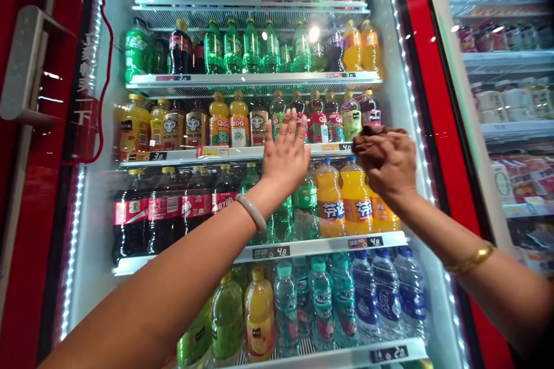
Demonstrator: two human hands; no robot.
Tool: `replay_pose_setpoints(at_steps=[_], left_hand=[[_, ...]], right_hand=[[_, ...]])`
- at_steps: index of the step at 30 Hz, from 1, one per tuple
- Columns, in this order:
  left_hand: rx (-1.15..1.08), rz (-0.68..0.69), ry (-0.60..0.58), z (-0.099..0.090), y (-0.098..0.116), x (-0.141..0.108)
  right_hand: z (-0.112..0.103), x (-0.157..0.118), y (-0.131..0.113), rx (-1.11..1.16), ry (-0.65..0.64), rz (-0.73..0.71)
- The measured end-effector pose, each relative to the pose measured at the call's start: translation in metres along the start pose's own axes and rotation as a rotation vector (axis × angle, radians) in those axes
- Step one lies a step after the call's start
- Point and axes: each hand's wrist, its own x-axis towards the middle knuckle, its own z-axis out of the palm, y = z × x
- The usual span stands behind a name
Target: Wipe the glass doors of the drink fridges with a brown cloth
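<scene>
My left hand (285,150) is raised flat against the glass door (255,155) of a drinks fridge, fingers stretched out, a pale bangle (251,213) on its wrist. It sits in front of the shelf of juice bottles. Bunched in my right hand (392,167) is a brown cloth (367,141), held near the right side of the glass. A gold bangle (471,258) circles that wrist. Behind the glass stand cola bottles (167,207), orange soda bottles (357,199) and green soda bottles (250,49).
A grey door handle (21,66) juts out at the left, on a red frame. Red trim (433,69) borders the fridge on the right. Beyond it, another chiller (506,63) holds packaged goods. Bright light strips run down both sides of the fridge.
</scene>
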Motion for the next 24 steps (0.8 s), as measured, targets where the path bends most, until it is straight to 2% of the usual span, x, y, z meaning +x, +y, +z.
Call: replay_pose_setpoints(at_steps=[2, 4, 7, 10, 12, 14, 17, 19, 21, 24], left_hand=[[0.0, 0.046, -0.041, 0.006, 0.023, -0.003], [-0.001, 0.116, -0.073, 0.012, 0.045, -0.002], [0.007, 0.201, -0.07, 0.017, 0.067, 0.003], [0.025, 0.211, -0.057, 0.023, 0.079, 0.005], [0.037, 0.213, -0.06, 0.03, 0.088, 0.003], [0.059, 0.247, -0.054, 0.04, 0.098, -0.002], [0.111, 0.278, -0.006, 0.053, 0.109, -0.008], [0.126, 0.286, 0.021, 0.057, 0.111, -0.011], [0.121, 0.309, 0.029, 0.058, 0.11, -0.013], [0.118, 0.309, 0.023, 0.056, 0.11, -0.015]], right_hand=[[0.007, 0.007, -0.013, 0.055, -0.079, -0.187], [0.01, 0.029, -0.006, 0.09, -0.119, -0.264], [0.005, 0.053, 0.036, 0.067, -0.037, -0.124], [-0.006, 0.031, 0.072, -0.013, 0.098, 0.081], [-0.012, 0.002, 0.074, -0.055, 0.134, 0.13], [-0.013, -0.017, 0.064, -0.076, 0.105, 0.068], [-0.012, -0.012, 0.057, -0.059, 0.008, -0.085], [-0.014, 0.003, 0.072, -0.037, -0.029, -0.118], [-0.018, 0.009, 0.1, -0.055, -0.006, -0.067], [-0.023, -0.018, 0.127, -0.159, 0.13, 0.118]])
